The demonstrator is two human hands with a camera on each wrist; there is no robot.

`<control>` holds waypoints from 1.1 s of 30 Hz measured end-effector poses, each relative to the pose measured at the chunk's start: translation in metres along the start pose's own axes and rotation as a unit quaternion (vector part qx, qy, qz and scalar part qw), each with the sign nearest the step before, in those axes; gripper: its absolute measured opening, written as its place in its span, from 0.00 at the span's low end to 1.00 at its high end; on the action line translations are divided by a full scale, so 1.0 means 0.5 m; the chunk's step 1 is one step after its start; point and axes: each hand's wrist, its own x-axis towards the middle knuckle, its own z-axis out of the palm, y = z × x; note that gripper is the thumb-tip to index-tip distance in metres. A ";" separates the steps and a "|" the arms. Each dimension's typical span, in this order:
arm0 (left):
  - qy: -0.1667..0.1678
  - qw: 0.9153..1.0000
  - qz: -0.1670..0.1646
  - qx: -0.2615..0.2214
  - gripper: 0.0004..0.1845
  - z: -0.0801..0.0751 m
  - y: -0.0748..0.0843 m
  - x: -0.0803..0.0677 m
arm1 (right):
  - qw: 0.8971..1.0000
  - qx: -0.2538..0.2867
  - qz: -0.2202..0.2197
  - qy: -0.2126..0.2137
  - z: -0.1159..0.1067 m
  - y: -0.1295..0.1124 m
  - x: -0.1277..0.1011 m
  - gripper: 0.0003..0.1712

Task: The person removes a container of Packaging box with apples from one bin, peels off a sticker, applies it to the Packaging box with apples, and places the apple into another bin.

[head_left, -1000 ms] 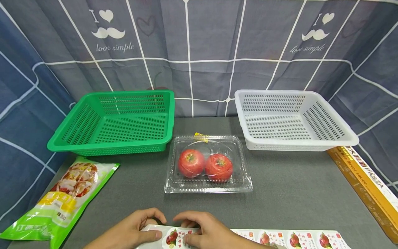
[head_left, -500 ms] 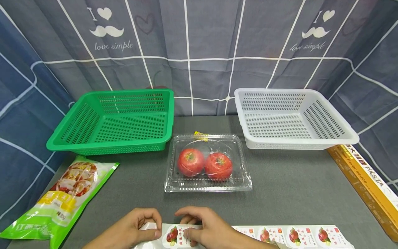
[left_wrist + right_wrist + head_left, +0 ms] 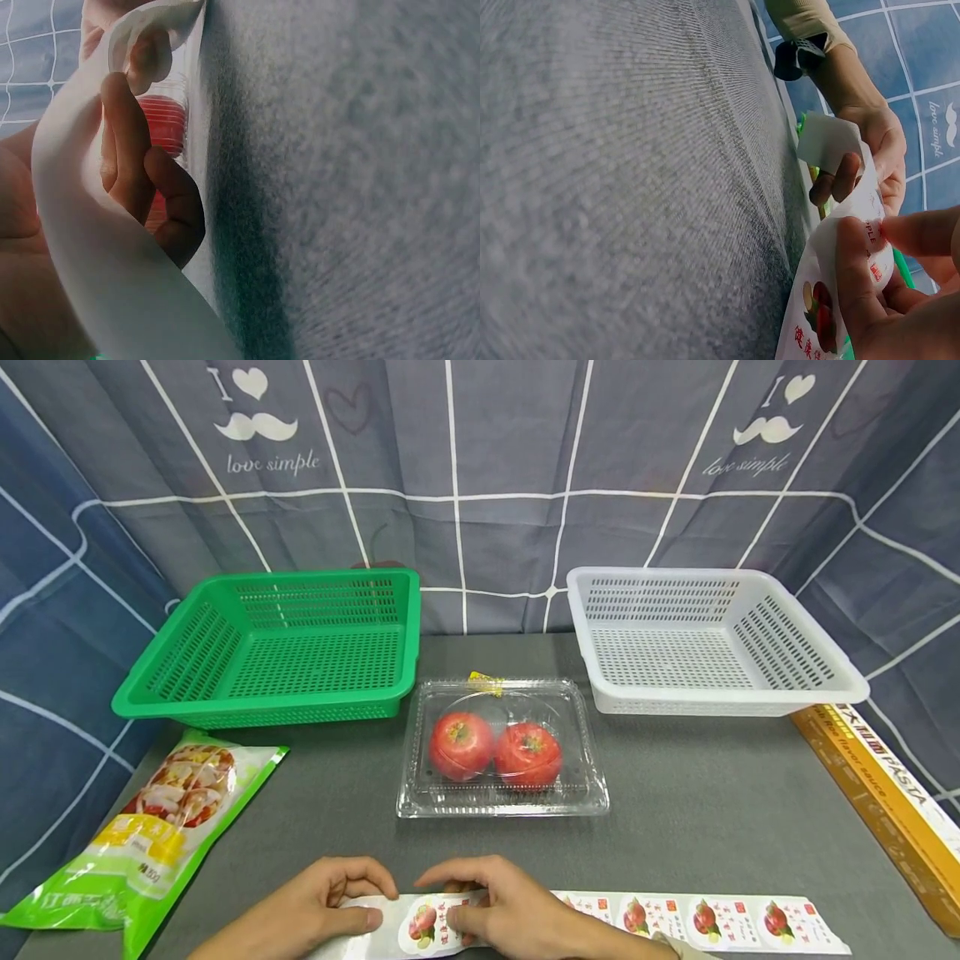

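Observation:
A white strip of stickers [image 3: 705, 925], printed with red apples and red characters, runs along the front of the table. My left hand [image 3: 318, 902] pinches its blank left part between thumb and fingers. Just right of it, my right hand [image 3: 517, 910] pinches the strip at a printed apple sticker [image 3: 422, 925]. Seen from the left wrist, the strip's bare backing [image 3: 82, 225] curves over the fingers. The right wrist view shows the right thumb and a finger on opposite sides of the strip. Beyond the hands sits a closed clear plastic box [image 3: 495, 807] holding two red apples [image 3: 462, 746].
A green basket [image 3: 262, 706] stands at the back left and a white basket [image 3: 720, 702] at the back right. A green food bag [image 3: 157, 827] lies on the left, an orange pasta box [image 3: 877, 802] on the right. A grey patterned curtain [image 3: 510, 460] hangs behind.
The left fingers have straightened slightly and shifted a little. The sticker between the hands has tilted and looks paler. Both hands keep hold of the strip; the head view has tipped slightly.

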 end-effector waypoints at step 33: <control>0.004 0.999 0.020 0.031 0.17 0.008 -0.004 0.011 | 0.979 -0.197 -0.045 -0.012 0.001 -0.003 0.004 0.12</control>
